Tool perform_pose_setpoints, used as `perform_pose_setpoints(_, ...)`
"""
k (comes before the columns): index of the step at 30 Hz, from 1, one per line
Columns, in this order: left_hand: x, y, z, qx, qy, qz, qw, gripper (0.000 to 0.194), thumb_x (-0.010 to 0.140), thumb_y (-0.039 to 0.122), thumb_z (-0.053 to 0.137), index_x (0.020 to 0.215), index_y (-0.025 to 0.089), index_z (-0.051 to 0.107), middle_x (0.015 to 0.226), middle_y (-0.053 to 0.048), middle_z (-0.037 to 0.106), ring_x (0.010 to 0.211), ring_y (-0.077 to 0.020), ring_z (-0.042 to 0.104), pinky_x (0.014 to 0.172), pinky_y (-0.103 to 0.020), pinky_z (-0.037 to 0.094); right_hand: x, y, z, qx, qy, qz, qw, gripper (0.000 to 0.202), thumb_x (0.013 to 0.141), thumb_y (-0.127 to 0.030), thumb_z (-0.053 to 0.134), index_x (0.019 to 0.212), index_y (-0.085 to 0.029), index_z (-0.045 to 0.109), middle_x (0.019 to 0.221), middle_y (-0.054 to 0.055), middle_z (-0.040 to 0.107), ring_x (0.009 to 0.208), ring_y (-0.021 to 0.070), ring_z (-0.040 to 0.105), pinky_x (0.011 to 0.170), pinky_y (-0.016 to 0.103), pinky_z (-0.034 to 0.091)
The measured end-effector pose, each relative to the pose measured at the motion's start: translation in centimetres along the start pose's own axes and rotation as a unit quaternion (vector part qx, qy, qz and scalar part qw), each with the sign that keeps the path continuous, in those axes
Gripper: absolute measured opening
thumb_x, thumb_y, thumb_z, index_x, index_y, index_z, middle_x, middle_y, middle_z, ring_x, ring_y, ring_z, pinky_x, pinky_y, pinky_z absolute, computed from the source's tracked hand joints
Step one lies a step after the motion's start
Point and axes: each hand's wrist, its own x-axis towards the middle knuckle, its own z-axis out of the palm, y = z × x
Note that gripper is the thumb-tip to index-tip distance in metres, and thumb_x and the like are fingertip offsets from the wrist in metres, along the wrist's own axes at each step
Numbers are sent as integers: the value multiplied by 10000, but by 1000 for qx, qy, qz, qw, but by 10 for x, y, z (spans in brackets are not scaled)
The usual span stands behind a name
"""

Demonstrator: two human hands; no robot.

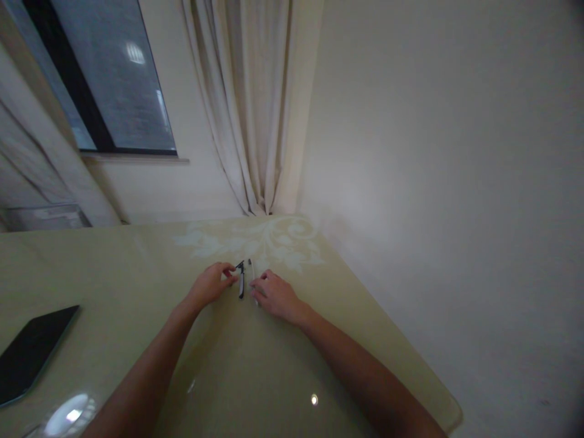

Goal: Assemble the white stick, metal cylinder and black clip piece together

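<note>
A small dark and silver thing with a wider top, which looks like a razor (241, 285), lies lengthwise on the table. Beside it on the right is a thin white stick with a dark tip, apparently a toothbrush (252, 269). My left hand (214, 283) is at the razor's left side, thumb and forefinger apart, fingertips close to its upper end; whether they touch it is unclear. The bent fingers of my right hand (276, 296) close over the toothbrush's handle, hiding its middle, and its lower end shows below them.
The glossy pale table (255, 377) has a white floral pattern at its far corner. A dark flat tablet-like device (36, 353) lies at the left. A wall (433, 182) runs along the right edge, and a curtain (255, 109) hangs behind the far edge.
</note>
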Motion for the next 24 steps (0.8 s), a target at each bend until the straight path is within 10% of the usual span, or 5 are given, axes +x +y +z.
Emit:
perform_pose_setpoints(6, -14, 38, 14, 76, -1, -64, 995, 517, 958, 618, 510, 888, 181, 777, 950, -213, 792, 959, -414, 765, 793, -452, 548, 2, 5, 4, 4, 7, -3, 1000, 347, 1071, -408, 562, 1357, -260, 692, 1282, 99, 639, 1132, 242, 648, 956, 337, 504)
perform_pose_setpoints(18, -26, 62, 7, 141, -12, -77, 987, 321, 943, 373, 535, 984, 148, 761, 1032, -246, 787, 1006, -408, 771, 781, -424, 539, 15, 16, -3, 194, 99, 26, 976, 205, 988, -222, 665, 1151, -158, 772, 1133, 95, 702, 916, 169, 639, 881, 292, 477)
perform_pose_setpoints(24, -33, 88, -19, 81, 38, 31, 996, 311, 1018, 461, 482, 966, 234, 688, 944, -65, 807, 889, -251, 767, 741, -311, 466, 20, 25, -30, 332, 187, 38, 924, 425, 1085, -481, 499, 983, -154, 751, 936, 64, 723, 813, 165, 624, 761, 285, 476)
